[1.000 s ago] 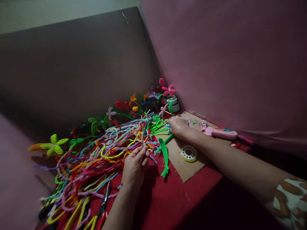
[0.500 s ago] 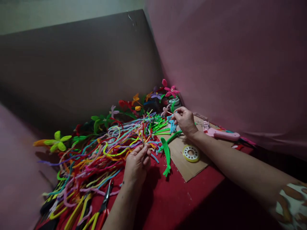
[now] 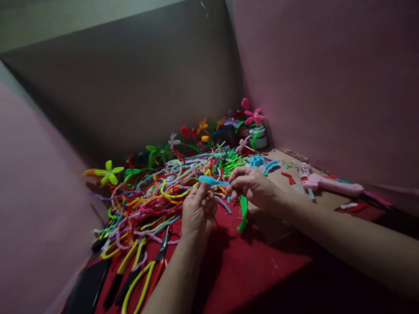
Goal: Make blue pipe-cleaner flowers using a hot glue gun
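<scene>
Once apart, hands [image 3: 199, 211] [image 3: 253, 187] at blue piece [image 3: 212, 180].

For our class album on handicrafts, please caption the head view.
Two hands, left and right, hold a blue fuzzy piece beside colourful fuzzy stems.
</scene>
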`<state>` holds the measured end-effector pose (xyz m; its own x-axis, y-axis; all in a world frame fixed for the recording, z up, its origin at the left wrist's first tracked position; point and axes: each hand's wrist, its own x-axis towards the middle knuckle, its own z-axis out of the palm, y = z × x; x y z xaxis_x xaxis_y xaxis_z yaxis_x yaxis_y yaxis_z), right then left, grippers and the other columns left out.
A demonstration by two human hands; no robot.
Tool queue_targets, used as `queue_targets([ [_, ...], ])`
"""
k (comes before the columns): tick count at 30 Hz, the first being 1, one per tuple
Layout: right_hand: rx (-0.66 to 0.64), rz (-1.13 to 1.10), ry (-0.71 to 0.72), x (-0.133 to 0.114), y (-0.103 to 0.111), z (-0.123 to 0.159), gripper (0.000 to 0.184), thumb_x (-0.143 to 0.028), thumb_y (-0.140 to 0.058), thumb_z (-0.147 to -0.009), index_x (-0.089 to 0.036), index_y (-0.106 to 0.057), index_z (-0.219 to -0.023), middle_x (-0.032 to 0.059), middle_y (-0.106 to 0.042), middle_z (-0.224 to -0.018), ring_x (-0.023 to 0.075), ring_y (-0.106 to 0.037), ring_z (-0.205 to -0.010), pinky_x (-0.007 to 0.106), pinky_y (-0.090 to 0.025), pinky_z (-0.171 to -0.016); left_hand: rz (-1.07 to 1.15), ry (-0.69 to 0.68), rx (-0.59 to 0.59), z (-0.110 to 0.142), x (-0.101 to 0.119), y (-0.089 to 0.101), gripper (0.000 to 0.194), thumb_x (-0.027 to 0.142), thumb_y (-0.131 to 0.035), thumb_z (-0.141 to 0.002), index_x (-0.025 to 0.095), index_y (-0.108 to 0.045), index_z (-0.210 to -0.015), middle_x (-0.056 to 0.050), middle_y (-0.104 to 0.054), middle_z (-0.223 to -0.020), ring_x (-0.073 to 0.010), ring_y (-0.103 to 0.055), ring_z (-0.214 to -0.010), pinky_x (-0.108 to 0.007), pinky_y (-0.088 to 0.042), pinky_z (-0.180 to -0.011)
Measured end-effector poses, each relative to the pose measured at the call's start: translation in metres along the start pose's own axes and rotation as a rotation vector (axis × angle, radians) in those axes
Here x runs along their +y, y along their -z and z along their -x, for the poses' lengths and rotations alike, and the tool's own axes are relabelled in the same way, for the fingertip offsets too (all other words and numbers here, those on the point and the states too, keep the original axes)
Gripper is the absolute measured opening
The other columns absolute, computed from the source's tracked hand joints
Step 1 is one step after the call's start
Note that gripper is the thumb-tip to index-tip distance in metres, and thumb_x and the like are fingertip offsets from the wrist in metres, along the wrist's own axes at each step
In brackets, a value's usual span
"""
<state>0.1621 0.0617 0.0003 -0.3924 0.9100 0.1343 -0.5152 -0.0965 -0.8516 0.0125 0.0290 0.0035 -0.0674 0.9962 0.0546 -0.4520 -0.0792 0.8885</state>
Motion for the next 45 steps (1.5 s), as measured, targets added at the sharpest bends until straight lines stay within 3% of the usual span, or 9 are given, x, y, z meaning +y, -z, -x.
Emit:
queue_targets([
  [4, -0.097, 0.176, -0.028, 0.005, -0.007, 0.003, 0.019, -0.012, -0.062, -0.059, -0.014, -0.058, -0.077, 0.0001, -0.066, -0.059, 0.0117, -0.059, -0.051, 0.024, -0.043, -0.054, -0.041, 0.02, 0.044, 0.0, 0.003, 0.002, 0.028, 0.027, -0.072, -0.064, 0.016, -0.047, -0.065, 0.008, -0.044, -0.049, 0.0007, -0.021, -0.032, -0.015, -0.016, -0.035],
  [7, -0.141, 0.289, 0.003, 0.003, -0.009, 0.002, 0.021, -0.017, -0.068, -0.06, -0.013, -0.065, -0.081, 0.0001, -0.067, -0.07, 0.0108, -0.059, -0.067, 0.025, -0.043, -0.068, -0.131, 0.072, -0.042, 0.002, 0.005, 0.002, 0.023, 0.028, -0.07, -0.066, 0.015, -0.051, -0.068, 0.009, -0.04, -0.047, 0.0, -0.021, -0.033, -0.016, -0.016, -0.034],
  [11, -0.063, 0.36, -0.002, 0.005, -0.007, -0.002, 0.016, -0.026, -0.071, -0.059, -0.012, -0.065, -0.065, -0.0023, -0.06, -0.059, 0.0074, -0.048, -0.054, 0.023, -0.036, -0.056, -0.199, 0.094, -0.071, 0.004, 0.005, -0.001, 0.022, 0.028, -0.069, -0.067, 0.014, -0.053, -0.073, 0.01, -0.034, -0.047, -0.0005, -0.02, -0.035, -0.015, -0.015, -0.035],
  [15, 0.008, 0.236, -0.013, 0.01, -0.003, -0.004, 0.014, -0.022, -0.071, -0.057, -0.013, -0.061, -0.061, -0.0047, -0.052, -0.051, 0.0059, -0.04, -0.047, 0.022, -0.029, -0.048, -0.157, 0.071, -0.053, 0.003, 0.001, -0.003, 0.026, 0.03, -0.068, -0.069, 0.016, -0.055, -0.085, 0.01, -0.036, -0.047, -0.0008, -0.018, -0.035, -0.016, -0.013, -0.034],
  [27, 0.048, -0.075, -0.091, 0.017, -0.001, 0.003, 0.015, -0.013, -0.068, -0.057, -0.014, -0.055, -0.062, -0.0052, -0.047, -0.055, 0.0044, -0.037, -0.047, 0.019, -0.026, -0.045, -0.369, 0.079, 0.003, 0.007, -0.012, -0.002, 0.025, 0.029, -0.075, -0.06, 0.011, -0.062, -0.071, 0.007, -0.04, -0.046, 0.0, -0.025, -0.039, -0.015, -0.017, -0.038],
  [32, 0.083, 0.455, 0.127, -0.005, 0.017, 0.034, 0.015, -0.022, -0.059, -0.071, -0.016, -0.062, -0.085, 0.0024, -0.062, -0.081, 0.0112, -0.053, -0.067, 0.026, -0.042, -0.064, -0.431, 0.094, -0.04, 0.007, -0.008, -0.001, 0.021, 0.028, -0.073, -0.063, 0.012, -0.063, -0.072, 0.001, -0.055, -0.056, -0.0002, -0.029, -0.041, -0.015, -0.018, -0.039],
  [36, 0.402, 1.343, 0.493, -0.032, 0.079, 0.075, 0.036, -0.01, -0.045, -0.073, -0.019, -0.057, -0.105, 0.0087, -0.059, -0.104, 0.0223, -0.052, -0.097, 0.037, -0.041, -0.084, -0.398, 0.096, 0.032, 0.008, -0.006, -0.005, 0.024, 0.029, -0.074, -0.061, 0.012, -0.063, -0.074, 0.0, -0.057, -0.058, -0.0001, -0.031, -0.041, -0.014, -0.018, -0.039],
  [40, 0.591, 2.022, 0.289, -0.044, 0.138, 0.102, 0.043, -0.014, -0.041, -0.074, -0.01, -0.051, -0.115, 0.0175, -0.058, -0.101, 0.032, -0.05, -0.094, 0.047, -0.041, -0.08, -0.354, 0.114, 0.029, 0.01, -0.007, -0.009, 0.026, 0.029, -0.075, -0.058, 0.012, -0.062, -0.072, 0.001, -0.056, -0.055, 0.0012, -0.027, -0.037, -0.014, -0.014, -0.037],
  [45, 0.509, 2.123, 0.133, -0.034, 0.158, 0.105, 0.042, -0.019, -0.041, -0.078, -0.008, -0.05, -0.118, 0.0159, -0.063, -0.092, 0.0281, -0.054, -0.079, 0.04, -0.044, -0.071, -0.337, 0.129, 0.0, 0.009, -0.009, -0.008, 0.025, 0.029, -0.075, -0.059, 0.011, -0.061, -0.071, 0.001, -0.055, -0.054, 0.0013, -0.027, -0.037, -0.014, -0.015, -0.037],
])
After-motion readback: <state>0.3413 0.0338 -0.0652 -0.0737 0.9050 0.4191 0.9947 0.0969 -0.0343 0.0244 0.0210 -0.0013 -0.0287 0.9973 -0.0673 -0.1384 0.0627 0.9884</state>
